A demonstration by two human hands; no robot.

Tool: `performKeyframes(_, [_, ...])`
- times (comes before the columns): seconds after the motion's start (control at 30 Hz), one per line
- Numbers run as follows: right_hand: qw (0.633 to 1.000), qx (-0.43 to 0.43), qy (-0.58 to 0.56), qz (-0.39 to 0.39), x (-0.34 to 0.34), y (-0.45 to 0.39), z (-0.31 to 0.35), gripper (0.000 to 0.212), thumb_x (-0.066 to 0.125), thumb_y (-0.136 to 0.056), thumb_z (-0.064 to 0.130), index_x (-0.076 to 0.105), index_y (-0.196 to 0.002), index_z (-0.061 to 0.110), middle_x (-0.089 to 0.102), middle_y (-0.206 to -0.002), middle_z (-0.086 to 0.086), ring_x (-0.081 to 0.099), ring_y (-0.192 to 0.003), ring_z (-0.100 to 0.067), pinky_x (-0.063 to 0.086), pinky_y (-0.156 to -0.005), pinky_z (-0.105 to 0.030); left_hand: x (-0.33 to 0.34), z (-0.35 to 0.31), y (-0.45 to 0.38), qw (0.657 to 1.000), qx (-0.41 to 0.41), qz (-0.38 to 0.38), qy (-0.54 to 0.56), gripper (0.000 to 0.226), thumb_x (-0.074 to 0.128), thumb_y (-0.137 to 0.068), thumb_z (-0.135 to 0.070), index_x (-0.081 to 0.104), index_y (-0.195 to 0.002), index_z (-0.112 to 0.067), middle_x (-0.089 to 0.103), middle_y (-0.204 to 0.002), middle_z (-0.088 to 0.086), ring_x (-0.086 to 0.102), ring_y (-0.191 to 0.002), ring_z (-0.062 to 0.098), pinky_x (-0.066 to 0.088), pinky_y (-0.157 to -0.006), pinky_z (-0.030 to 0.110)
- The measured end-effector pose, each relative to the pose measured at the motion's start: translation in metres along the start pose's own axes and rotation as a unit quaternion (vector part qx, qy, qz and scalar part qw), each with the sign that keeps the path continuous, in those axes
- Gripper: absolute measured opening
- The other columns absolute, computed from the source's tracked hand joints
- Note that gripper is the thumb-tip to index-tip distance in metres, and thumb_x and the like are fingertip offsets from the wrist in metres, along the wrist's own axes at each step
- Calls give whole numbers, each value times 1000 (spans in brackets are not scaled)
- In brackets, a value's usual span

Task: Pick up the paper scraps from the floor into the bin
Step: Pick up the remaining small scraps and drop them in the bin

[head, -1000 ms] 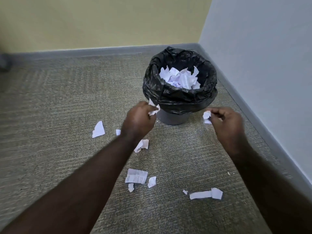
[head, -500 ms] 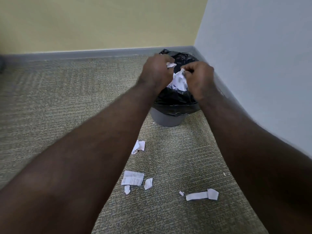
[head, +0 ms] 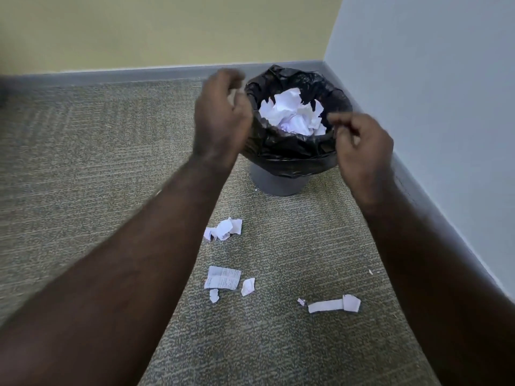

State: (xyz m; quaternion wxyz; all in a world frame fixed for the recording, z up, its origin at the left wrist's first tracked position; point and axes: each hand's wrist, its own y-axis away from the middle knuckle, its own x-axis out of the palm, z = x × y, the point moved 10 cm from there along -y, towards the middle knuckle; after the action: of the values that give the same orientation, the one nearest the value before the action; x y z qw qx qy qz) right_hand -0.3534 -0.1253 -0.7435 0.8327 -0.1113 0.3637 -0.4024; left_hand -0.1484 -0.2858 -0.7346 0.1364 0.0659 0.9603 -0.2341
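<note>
A grey bin point(head: 278, 183) lined with a black bag point(head: 289, 151) stands in the corner, heaped with crumpled white paper point(head: 292, 112). My left hand point(head: 220, 121) hovers at the bin's left rim, fingers loosely curled and empty. My right hand point(head: 362, 146) hangs at the right rim, fingers loosely curled, holding nothing. On the carpet lie a crumpled scrap point(head: 223, 229), a printed slip point(head: 222, 277) with two small bits beside it, and a long strip point(head: 334, 304).
A yellow wall with a grey baseboard point(head: 139, 76) runs behind the bin. A pale blue wall point(head: 432, 107) closes the right side. My forearms cover much of the carpet point(head: 83, 162) on both sides.
Both hands were together over the bin holding scraps; they have now drawn apart to the rims, empty. The scraps have gone into the bin.
</note>
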Motion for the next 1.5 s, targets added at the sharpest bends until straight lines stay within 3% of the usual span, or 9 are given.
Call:
performKeyframes(0.1, [997, 33, 1, 67, 19, 70, -32, 22, 52, -97, 3, 67, -112, 10, 68, -113, -1, 58, -94, 11, 51, -82, -8, -35, 50, 34, 998, -48, -29, -39, 28, 51, -89, -9, 63, -114, -12, 64, -113, 1, 58, -103, 8, 49, -84, 15])
performKeyframes(0.23, [968, 100, 38, 227, 81, 184, -84, 30, 53, -94, 8, 66, -119, 20, 65, -118, 2, 61, -108, -9, 53, -96, -39, -53, 140, 103, 978, -156, 44, -134, 34, 55, -91, -9, 61, -124, -15, 61, -124, 3, 56, -113, 14, 48, -96, 31])
performKeyframes(0.37, [920, 138, 50, 364, 141, 276, -90, 65, 53, -85, 27, 40, -148, 21, 39, -153, 1, 30, -143, -12, 13, -118, -16, -42, 211, 164, 936, -202, 200, -208, 51, 61, -87, -5, 53, -138, -8, 53, -141, 14, 48, -132, 26, 33, -112, 31])
performKeyframes(0.53, [922, 148, 34, 355, 180, 317, -72, 87, 65, -86, 32, 15, -156, 23, 10, -164, 3, 2, -151, -11, 6, -120, -22, -17, 242, 193, 901, -188, 311, -237, 67, 63, -87, -10, 38, -149, -13, 34, -157, 13, 28, -147, 24, 20, -121, 32])
performKeyframes(0.7, [928, 115, 75, 347, 209, 315, -57, 86, 61, -89, 43, 9, -156, 29, -3, -165, -1, -2, -152, -19, 15, -123, -35, 5, 246, 195, 895, -154, 346, -235, 69, 63, -88, -19, 35, -151, -23, 23, -162, 10, 23, -149, 23, 24, -120, 34])
performKeyframes(0.87, [911, 36, 121, 393, 240, 312, -45, 72, 58, -92, 35, 23, -154, 26, 11, -163, -10, 4, -151, -30, 1, -123, -42, 20, 241, 195, 897, -117, 344, -253, 60, 56, -93, -21, 37, -150, -23, 26, -160, 11, 35, -144, 28, 35, -114, 38])
performKeyframes(1.2, [916, -39, 74, 393, 256, 325, -38, 47, 47, -96, 19, 46, -142, 28, 26, -160, 2, 14, -151, -19, 20, -120, -48, 41, 235, 190, 903, -123, 345, -226, 78, 68, -85, -39, 30, -152, -29, 25, -160, 7, 26, -147, 25, 32, -117, 41])
performKeyframes(1.4, [925, -51, 80, 368, 252, 331, -44, 56, 47, -92, 16, 32, -146, 14, 44, -149, -17, 43, -138, -36, 36, -110, -52, 75, 231, 197, 847, -72, 422, -315, 59, 61, -88, -43, 42, -144, -36, 22, -160, 6, 17, -148, 27, 37, -111, 52])
performKeyframes(1.5, [913, -89, 103, 385, 255, 337, -37, 59, 28, -99, 29, 4, -152, 24, 32, -155, -21, 28, -144, -41, 20, -113, -52, 79, 232, 198, 842, -57, 425, -327, 45, 52, -94, -31, 50, -139, -31, 28, -157, 7, 21, -146, 28, 39, -110, 51])
